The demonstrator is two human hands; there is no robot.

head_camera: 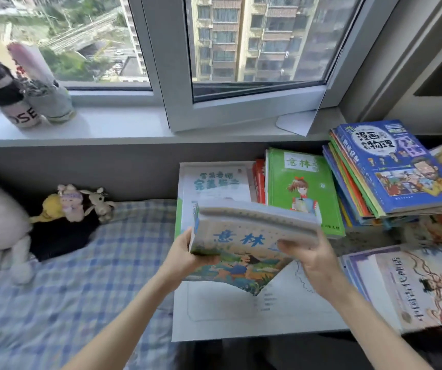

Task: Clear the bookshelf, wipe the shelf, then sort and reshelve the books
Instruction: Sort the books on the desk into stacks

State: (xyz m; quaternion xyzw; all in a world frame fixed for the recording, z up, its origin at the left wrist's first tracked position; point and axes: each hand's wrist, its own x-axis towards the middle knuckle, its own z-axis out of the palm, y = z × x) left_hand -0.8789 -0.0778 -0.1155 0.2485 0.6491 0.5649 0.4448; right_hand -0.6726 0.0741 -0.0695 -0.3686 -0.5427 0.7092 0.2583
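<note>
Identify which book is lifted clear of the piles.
The blue-titled book, gripped by the left hand and right hand; the others lie stacked.

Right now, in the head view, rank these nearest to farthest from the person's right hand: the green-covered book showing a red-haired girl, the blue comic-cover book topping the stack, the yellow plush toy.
1. Green-covered book, just beyond the right hand gripping the pale book bundle.
2. Blue comic-cover book, back right, atop the stack.
3. Yellow plush toy, far left on the checked bedcover.
</note>
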